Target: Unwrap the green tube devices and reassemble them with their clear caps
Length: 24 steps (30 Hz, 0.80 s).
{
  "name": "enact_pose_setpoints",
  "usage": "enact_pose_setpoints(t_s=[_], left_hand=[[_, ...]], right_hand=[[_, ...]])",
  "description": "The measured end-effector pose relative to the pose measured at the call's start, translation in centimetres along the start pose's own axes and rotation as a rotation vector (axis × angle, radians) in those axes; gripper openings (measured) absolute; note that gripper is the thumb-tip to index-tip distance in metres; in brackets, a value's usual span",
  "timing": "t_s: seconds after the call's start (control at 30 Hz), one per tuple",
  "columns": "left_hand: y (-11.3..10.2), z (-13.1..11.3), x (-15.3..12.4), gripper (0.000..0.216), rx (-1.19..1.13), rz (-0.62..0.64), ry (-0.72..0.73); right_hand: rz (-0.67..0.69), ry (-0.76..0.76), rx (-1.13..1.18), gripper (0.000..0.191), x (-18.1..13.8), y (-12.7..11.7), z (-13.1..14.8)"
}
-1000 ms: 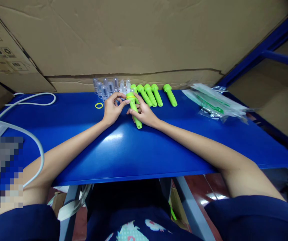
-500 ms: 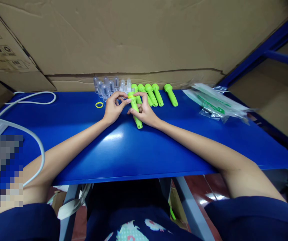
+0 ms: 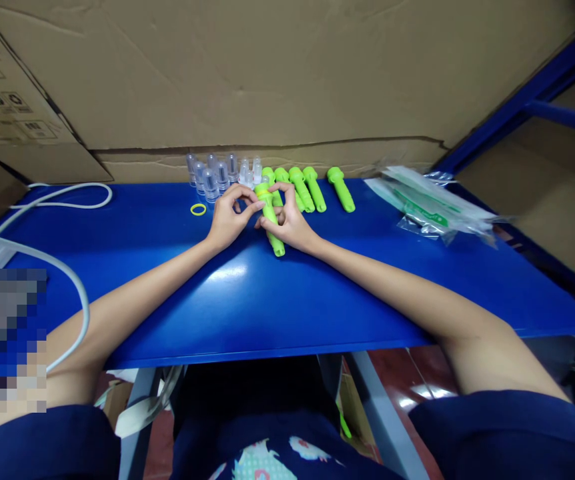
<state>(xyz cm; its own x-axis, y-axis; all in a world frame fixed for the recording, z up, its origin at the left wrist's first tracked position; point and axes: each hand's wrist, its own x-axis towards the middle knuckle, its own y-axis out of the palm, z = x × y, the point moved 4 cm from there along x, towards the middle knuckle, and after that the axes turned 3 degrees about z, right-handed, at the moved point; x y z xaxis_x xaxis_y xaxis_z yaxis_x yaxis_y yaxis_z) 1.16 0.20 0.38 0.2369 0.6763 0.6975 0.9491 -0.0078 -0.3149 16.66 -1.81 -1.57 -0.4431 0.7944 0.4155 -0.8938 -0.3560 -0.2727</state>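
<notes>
My right hand [image 3: 292, 223] is closed around a lime-green flashlight-shaped body [image 3: 274, 233], which tilts with its wide end away from me. Round the collar of that wide end runs a thin yellow ring [image 3: 264, 194]. The thumb and fingertips of my left hand [image 3: 230, 217] pinch at the ring's left side, while my right index finger touches the collar's right side. Another yellow ring [image 3: 198, 209] lies flat on the table, left of my left hand. Behind my hands stand several clear domed caps [image 3: 210, 185], and several more green bodies [image 3: 301, 190] lie in a row.
One green body [image 3: 341, 190] lies apart from the row. Clear plastic bags with green print [image 3: 430, 207] are on the right of the blue table [image 3: 247, 307]. A white cable [image 3: 80, 280] loops at the left. Cardboard [image 3: 267, 73] walls the back.
My left fingertips have shifted slightly at the yellow ring on the collar. The green body stays nearly in place in my right hand.
</notes>
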Motion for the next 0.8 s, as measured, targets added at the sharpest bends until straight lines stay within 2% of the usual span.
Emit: enact_pose_setpoints(t_s=[0.2,0.47,0.8], left_hand=[[0.01,0.77,-0.08,0.047,-0.015,-0.031,-0.041],[-0.25,0.53,0.09,0.04,-0.015,-0.014,-0.037],[-0.06,0.21,0.14,0.041,-0.043,0.021,-0.059]], right_hand=[[0.019,0.02,0.007,0.054,0.07,-0.04,-0.53],[-0.007,0.019,-0.031,0.057,-0.07,-0.1,-0.34],[0.004,0.032,-0.014,0.055,-0.03,-0.07,-0.28]])
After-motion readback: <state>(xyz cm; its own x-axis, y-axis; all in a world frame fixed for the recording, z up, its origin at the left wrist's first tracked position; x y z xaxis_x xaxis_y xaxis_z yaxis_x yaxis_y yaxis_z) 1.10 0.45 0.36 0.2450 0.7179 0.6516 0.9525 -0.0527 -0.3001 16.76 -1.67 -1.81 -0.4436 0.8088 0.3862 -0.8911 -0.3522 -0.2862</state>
